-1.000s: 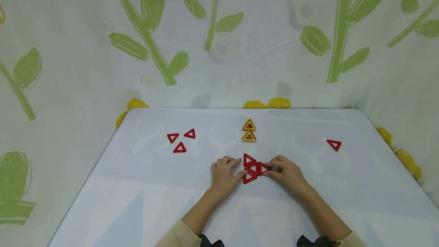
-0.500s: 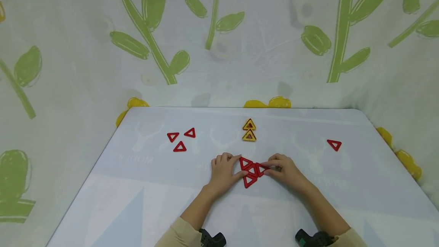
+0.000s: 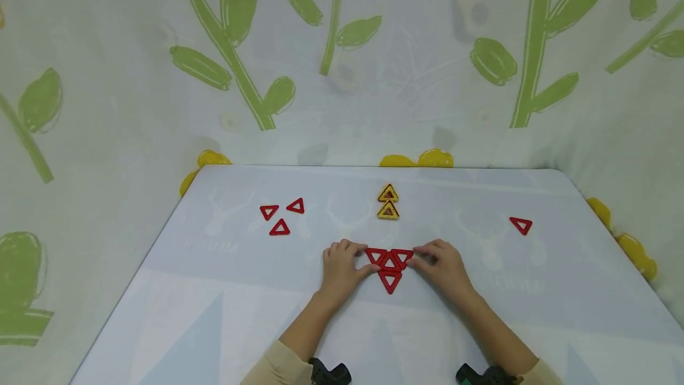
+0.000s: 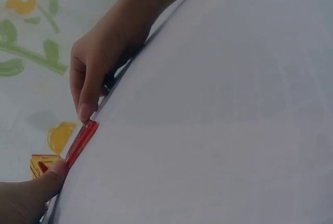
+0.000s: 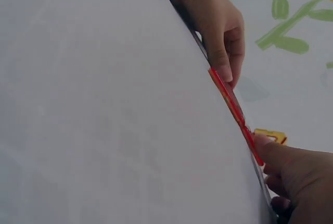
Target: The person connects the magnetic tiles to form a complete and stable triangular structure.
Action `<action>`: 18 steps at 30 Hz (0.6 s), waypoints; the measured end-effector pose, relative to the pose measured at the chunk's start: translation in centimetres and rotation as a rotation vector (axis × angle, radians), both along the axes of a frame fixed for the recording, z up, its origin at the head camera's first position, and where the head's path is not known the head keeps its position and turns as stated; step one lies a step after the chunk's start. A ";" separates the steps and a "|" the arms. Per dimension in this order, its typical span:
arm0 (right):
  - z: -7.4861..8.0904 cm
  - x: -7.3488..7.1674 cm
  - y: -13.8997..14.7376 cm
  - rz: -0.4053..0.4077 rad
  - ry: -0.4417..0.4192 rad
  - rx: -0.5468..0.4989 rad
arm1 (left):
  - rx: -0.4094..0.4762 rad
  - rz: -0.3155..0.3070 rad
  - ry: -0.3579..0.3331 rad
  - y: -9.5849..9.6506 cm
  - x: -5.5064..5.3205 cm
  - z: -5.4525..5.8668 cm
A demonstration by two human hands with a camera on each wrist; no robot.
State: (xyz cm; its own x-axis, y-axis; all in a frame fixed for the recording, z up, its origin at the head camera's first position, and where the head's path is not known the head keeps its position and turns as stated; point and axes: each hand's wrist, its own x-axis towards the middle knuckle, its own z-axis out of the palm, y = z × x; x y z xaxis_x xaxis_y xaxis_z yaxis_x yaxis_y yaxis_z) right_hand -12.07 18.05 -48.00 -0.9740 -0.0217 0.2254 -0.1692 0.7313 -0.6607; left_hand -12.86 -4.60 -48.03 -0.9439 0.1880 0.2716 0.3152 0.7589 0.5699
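Red hollow triangle tiles lie joined in the middle of the table, as one larger downward-pointing triangle. My left hand (image 3: 342,269) pinches the upper-left red triangle tile (image 3: 376,250) between thumb and index finger. On the other side, my right hand (image 3: 445,269) grips the upper-right red triangle tile (image 3: 402,251) at its outer corners. Between these sits the centre tile (image 3: 389,269), with the bottom tile (image 3: 390,273) below it. In the left wrist view the red tiles (image 4: 80,141) show nearly edge-on, as do the red tiles (image 5: 227,96) in the right wrist view.
Two yellow triangles (image 3: 388,211) stand one behind the other beyond the tiles. Three loose red triangles (image 3: 279,232) lie at the back left; another red triangle (image 3: 521,220) lies at the right. A flower-patterned cloth (image 3: 395,106) hangs behind the table (image 3: 176,290).
Both hands have turned the joined red tiles counterclockwise. The right-hand tile has swung up to the upper right, the upper one has moved left, and the lower one now points straight down.
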 end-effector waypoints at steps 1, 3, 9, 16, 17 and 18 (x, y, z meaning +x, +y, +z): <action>-0.1 0.1 -0.1 -0.006 0.015 0.012 | 0.000 0.002 0.002 0.0 0.0 0.0; -0.2 0.2 -0.3 -0.014 0.050 0.039 | 0.000 0.006 0.007 0.0 0.0 -0.2; -0.4 0.5 -0.7 -0.014 0.107 0.077 | -0.007 0.017 0.031 0.1 0.0 -0.4; -0.5 0.3 -0.3 0.074 0.188 0.153 | -0.032 0.010 0.049 0.1 0.1 -0.3; -0.5 0.2 -0.3 0.085 0.203 0.160 | -0.035 0.009 0.052 0.1 0.1 -0.3; -0.5 0.2 -0.2 0.095 0.217 0.159 | -0.035 0.007 0.056 0.1 0.1 -0.3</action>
State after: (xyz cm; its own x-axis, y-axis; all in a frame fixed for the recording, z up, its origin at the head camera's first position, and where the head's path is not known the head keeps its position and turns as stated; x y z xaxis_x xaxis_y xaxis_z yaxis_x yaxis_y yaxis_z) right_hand -11.84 17.81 -48.49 -0.8955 -0.1620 0.4146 -0.3664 0.7971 -0.4799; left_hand -12.77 -4.47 -48.31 -0.9285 0.1921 0.3177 0.3409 0.7801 0.5246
